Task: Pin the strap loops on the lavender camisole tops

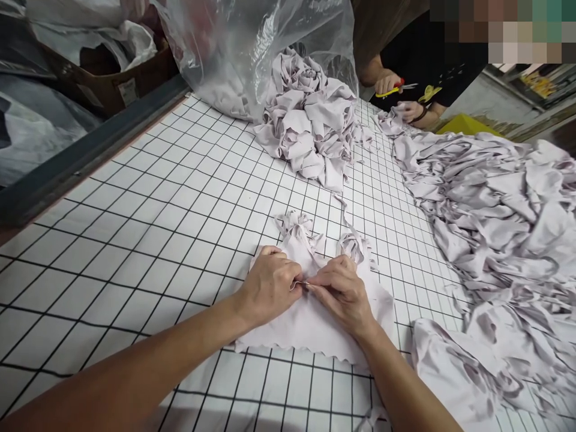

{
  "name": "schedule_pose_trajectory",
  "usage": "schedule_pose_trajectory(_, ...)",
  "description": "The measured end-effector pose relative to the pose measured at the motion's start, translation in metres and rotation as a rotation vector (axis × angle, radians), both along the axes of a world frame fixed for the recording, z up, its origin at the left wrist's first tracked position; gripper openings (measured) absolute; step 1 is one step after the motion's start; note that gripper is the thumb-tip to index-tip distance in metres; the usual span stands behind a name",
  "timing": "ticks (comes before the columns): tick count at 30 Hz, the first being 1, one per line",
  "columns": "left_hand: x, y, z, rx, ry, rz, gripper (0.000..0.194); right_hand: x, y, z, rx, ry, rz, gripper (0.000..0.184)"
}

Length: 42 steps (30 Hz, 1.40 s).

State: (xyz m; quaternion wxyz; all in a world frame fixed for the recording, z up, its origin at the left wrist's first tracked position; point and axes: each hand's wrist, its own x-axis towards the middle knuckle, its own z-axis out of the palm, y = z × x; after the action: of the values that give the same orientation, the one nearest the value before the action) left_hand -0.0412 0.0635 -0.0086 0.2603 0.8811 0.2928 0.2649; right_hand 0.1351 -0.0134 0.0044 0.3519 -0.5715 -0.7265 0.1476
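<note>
A pale lilac-grey garment piece (310, 336) lies flat in front of me, with a wavy lower edge and two bunched, ruffled parts at its top. My left hand (270, 287) is closed in a pinch on the garment's middle upper edge. Close against it, my right hand (345, 294) also pinches that edge, fingertips nearly touching the left ones. A thin pale line shows between the fingertips; whether it is a fabric edge or a thread I cannot tell. Both palms hide part of the cloth beneath them.
The table is covered with a white cloth with black grid lines (148, 240). A crumpled fabric heap (310, 114) spills from a clear plastic bag (234, 48) ahead. A long garment pile (499, 198) fills the right side. Across the table, a co-worker's hand holds yellow-and-red scissors (391, 89). A cardboard box (130, 84) stands left.
</note>
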Motion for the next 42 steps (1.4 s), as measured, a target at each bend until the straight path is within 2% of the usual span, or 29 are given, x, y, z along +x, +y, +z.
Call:
schedule_pose_trajectory(5,0.000,0.000,0.002,0.005,0.002,-0.001,0.015,-0.002,0.000,0.001,0.023,-0.105,-0.001,0.005)
schedule_pose_trajectory(17,0.001,-0.001,0.001,0.015,0.005,-0.016,0.015,0.000,-0.006,-0.001,0.188,-0.334,0.048,0.019)
schedule_pose_trajectory(36,0.002,-0.001,0.002,0.021,0.010,-0.013,0.016,0.003,-0.004,0.003,0.217,-0.389,0.043,0.020)
schedule_pose_trajectory(42,0.001,-0.001,0.000,0.038,-0.002,-0.035,0.013,0.005,-0.002,0.010,0.170,-0.497,0.083,0.022)
